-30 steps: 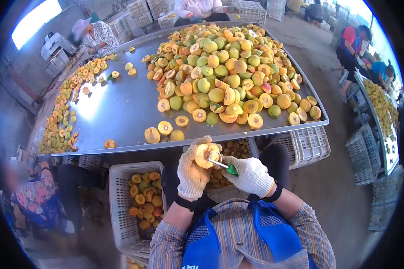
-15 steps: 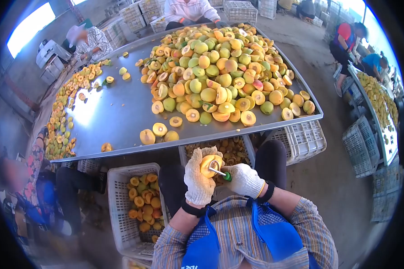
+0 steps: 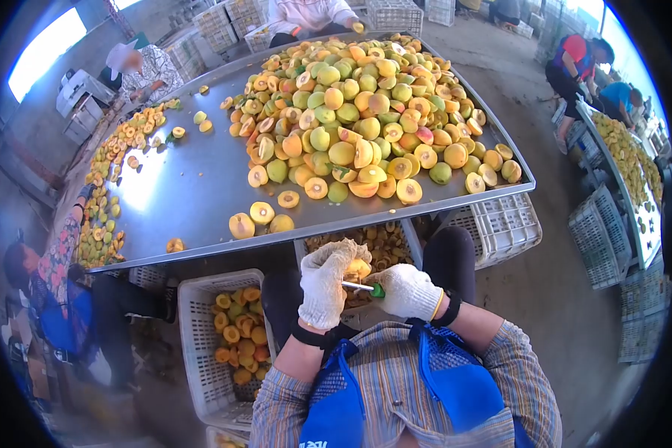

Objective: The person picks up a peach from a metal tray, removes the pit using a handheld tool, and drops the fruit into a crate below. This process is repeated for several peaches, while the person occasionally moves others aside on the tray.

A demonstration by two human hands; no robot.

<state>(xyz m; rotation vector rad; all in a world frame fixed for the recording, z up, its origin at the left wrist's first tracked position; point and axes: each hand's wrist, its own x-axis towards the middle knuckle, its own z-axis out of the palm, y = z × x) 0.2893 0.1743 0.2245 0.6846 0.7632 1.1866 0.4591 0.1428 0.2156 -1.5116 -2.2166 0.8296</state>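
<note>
In its white knitted glove, my left hand (image 3: 327,284) is wrapped round a peach half (image 3: 358,269), mostly hidden behind the fingers. My right hand (image 3: 408,293), also gloved, grips the green handle of a pitting tool (image 3: 378,290). The tool's metal shaft points left and meets the fruit; its tip is hidden. Both hands are over my lap, just below the near edge of a metal table (image 3: 194,201). On the table lies a large heap of halved peaches (image 3: 343,119), yellow and green.
A white crate (image 3: 190,336) of peach halves stands at lower left, and a crate (image 3: 413,243) of pits or scraps is under the table edge. Another white crate (image 3: 506,228) stands right. Co-workers sit left (image 3: 56,299) and behind the table (image 3: 310,16). A second fruit table (image 3: 627,172) is at far right.
My left hand has turned inward, so its fingers now cover most of the peach half. The worker behind the table has raised a hand with a fruit piece. The view has shifted slightly.
</note>
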